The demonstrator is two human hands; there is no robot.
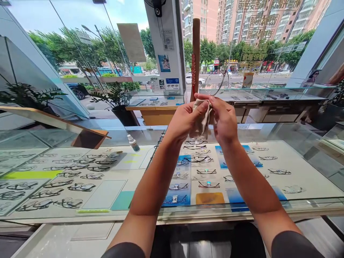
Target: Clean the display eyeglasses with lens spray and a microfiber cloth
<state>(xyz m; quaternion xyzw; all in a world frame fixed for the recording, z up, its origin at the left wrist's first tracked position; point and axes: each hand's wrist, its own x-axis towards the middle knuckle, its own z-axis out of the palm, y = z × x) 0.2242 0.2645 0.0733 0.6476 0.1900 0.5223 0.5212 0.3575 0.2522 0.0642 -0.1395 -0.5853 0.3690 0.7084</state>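
Note:
Both my hands are raised together above the glass display case [271,208]. My left hand [184,120] pinches a crumpled beige cloth [201,123] between thumb and fingers. From the other side my right hand [224,118] grips the same cloth, its fingers bent over the top edge. The cloth hangs down in folds between the palms. Thin curved eyeglass parts [221,86] rise just above the right fingers; how they are held is hidden by the cloth and fingers.
A small white bottle [133,143] stands on the glass at the left. Rows of eyeglasses [82,187] lie inside the case. A wooden-framed panel [90,138] leans at the far left. Beyond are a potted plant [118,96] and another counter [158,114].

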